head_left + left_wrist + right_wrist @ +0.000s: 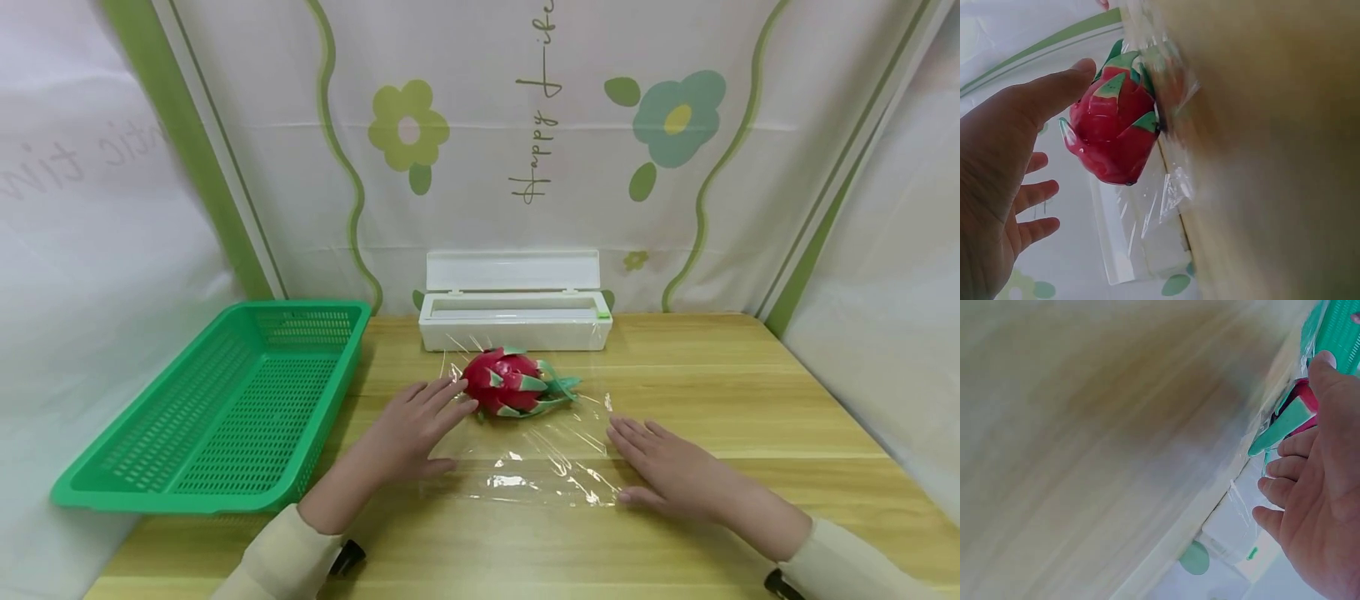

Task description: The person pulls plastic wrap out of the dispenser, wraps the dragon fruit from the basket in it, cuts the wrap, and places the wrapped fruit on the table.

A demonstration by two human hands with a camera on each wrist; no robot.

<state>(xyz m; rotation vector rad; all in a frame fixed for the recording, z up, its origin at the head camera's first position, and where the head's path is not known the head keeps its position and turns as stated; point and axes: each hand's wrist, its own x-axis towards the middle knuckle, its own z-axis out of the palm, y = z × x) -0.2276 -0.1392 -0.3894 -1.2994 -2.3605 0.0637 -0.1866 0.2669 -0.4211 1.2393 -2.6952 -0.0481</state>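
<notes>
A red dragon fruit [501, 385] with green-tipped scales lies on a sheet of clear plastic wrap [517, 471] spread over the table. Close to the fruit's left end is my left hand [412, 427], its fingers extended; in the head view they look near or against the fruit, and contact is hard to tell. In the left wrist view the thumb stands apart from the other fingers beside the dragon fruit [1113, 128]. My right hand [667, 468] is at the wrap's right edge with fingers stretched out. Neither hand grips anything.
Behind the fruit stands a white wrap dispenser box [517, 332] with its lid raised. A green plastic basket [255, 417] sits at the left of the wooden table [750, 392]. A white curtain [480, 183] with printed flowers hangs at the back.
</notes>
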